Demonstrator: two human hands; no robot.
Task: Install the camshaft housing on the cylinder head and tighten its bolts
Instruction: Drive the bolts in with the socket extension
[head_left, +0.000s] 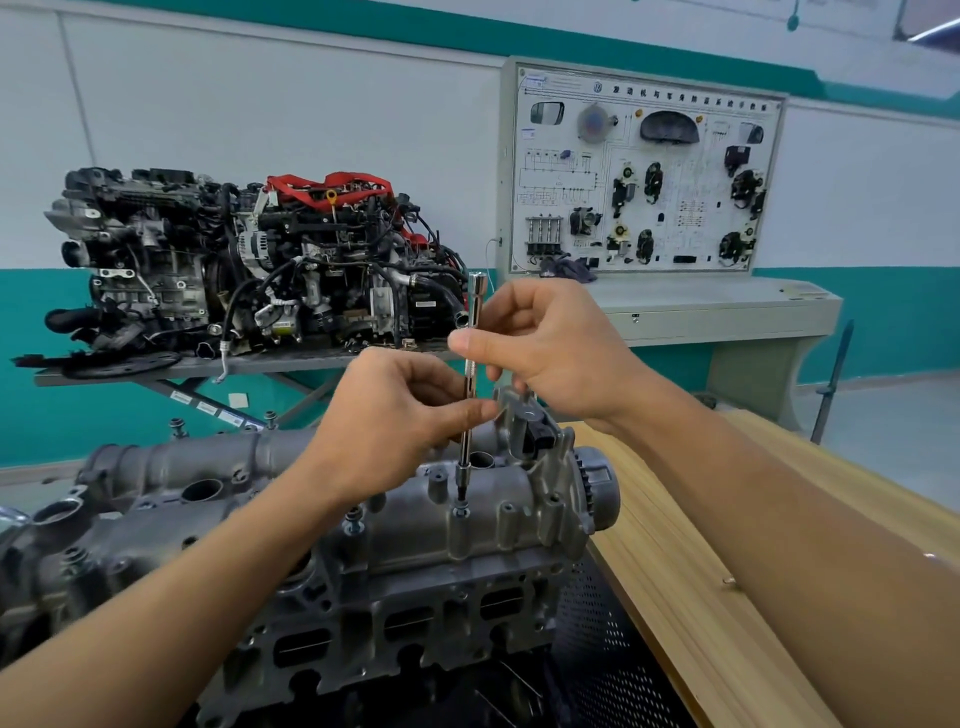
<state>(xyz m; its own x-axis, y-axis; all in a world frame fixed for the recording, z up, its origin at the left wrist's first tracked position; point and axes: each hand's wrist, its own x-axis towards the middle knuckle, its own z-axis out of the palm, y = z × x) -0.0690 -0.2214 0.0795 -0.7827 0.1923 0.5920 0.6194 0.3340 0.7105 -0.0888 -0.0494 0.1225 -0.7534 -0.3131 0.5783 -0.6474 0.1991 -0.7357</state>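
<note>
Cylinder head (415, 639) fills the lower middle of the frame, its ports facing us, with the grey cast camshaft housing (395, 525) seated on top of it. Just above, near the centre, a slim chrome extension bar (471, 364) stands almost upright, its lower tip set on a bolt (460, 512) in the housing's near edge. A second bolt (354, 524) sits proud a little to the left. Our left hand (400, 410) pinches the bar's lower half between thumb and fingertips, while our right hand (550, 348) pinches it higher up, leaving the top end bare above the fingers. We judge this to be the finger-tight running-down of the bolts, with final tightening not yet done. The housing looks a stiff, heavy aluminium casting, best lifted by its two ends rather than by the black sensor (537, 435) or the toothed wheel (588, 483) at right. The bar looks light, rigid and smooth, so likely to slip. A fingertip hold on its mid-shaft suits spinning it, kept square to the bolt. At right a pale wooden bench (753, 519) runs away from us. Farther back, in the upper left, a complete engine (249, 260) rests on a metal stand (156, 371), and in the upper right a wiring training board (644, 176) stands against the teal-and-white wall (260, 104).
</note>
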